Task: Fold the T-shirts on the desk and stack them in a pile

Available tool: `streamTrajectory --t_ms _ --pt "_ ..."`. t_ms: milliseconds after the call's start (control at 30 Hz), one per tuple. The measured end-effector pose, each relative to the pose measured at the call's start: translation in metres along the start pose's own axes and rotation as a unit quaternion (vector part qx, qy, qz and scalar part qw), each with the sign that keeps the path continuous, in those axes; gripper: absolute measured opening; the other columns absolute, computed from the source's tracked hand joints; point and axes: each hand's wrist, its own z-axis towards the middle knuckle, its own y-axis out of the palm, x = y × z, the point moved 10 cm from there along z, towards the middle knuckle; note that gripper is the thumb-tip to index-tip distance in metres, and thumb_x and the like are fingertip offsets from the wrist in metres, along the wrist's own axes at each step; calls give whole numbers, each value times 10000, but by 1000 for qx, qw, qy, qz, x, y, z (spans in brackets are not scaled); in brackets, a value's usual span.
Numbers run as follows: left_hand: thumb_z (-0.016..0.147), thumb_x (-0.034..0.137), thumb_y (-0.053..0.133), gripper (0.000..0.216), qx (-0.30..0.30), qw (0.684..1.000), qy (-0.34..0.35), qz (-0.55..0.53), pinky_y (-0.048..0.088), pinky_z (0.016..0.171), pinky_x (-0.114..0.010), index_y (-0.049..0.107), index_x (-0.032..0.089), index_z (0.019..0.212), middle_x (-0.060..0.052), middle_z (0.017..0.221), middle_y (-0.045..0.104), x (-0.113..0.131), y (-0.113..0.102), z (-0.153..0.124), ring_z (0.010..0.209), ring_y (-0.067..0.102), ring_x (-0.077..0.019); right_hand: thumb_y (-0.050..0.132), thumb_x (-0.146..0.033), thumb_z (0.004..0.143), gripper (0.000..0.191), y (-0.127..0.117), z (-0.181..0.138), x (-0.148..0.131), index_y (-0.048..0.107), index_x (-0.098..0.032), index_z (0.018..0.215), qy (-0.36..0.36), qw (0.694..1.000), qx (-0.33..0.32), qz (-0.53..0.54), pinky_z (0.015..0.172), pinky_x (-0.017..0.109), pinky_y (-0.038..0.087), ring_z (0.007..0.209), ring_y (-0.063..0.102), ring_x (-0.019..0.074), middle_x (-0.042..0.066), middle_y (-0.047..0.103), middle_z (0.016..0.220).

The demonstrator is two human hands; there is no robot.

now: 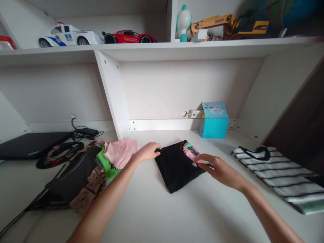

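A folded black T-shirt (176, 167) with a pink and green print lies on the white desk (157, 212) in front of me. My left hand (146, 152) rests on its left corner, fingers curled over the edge of the cloth. My right hand (219, 168) lies on its right edge beside the print, fingers pressed together on the fabric.
A heap of clothes (93, 172), pink, green, black and brown, lies at the left. A striped folded garment (278, 173) lies at the right. A blue box (214, 120) stands at the back. A laptop (30, 145) and cables sit far left. Toy cars (71, 35) stand on the shelf above.
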Motion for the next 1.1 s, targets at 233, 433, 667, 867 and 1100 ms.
streamTrajectory --t_ms 233,433,667,867,1100 --pt "822 413 522 366 -139 983 122 22 196 1019 -583 580 261 1150 -78 1256 546 96 83 -31 1168 472 -293 422 -252 852 375 51 3 90 576 -159 1181 65 992 21 -106 971 417 394 1147 499 258 110 578 1208" --pt "906 296 369 309 -15 993 27 113 102 1004 -650 635 183 1014 -126 1200 582 39 70 0 1232 392 -319 393 -282 902 330 71 -37 5 597 -181 1141 32 996 18 -87 868 399 476 992 578 238 110 627 1075" --pt "914 512 207 623 -35 997 -27 56 200 988 -638 141 182 1438 -173 1494 120 14 91 -3 1366 103 -326 288 -401 942 486 66 -44 -1 372 -199 1376 53 994 39 -86 1044 465 311 1331 260 250 109 326 1435" --pt "896 551 224 672 -63 995 -30 69 192 1006 -615 151 158 1436 -178 1495 93 21 104 -8 1369 82 -325 219 -587 902 592 97 -40 75 148 -337 1433 120 983 -100 -94 1040 595 153 1371 67 265 22 148 1500" --pt "880 388 390 431 -13 985 -112 134 430 856 -410 575 59 1087 -207 1123 564 16 74 -19 1091 498 -316 390 -468 873 540 54 -59 130 447 -138 1296 240 960 11 -144 988 472 319 1247 375 306 162 437 1344"
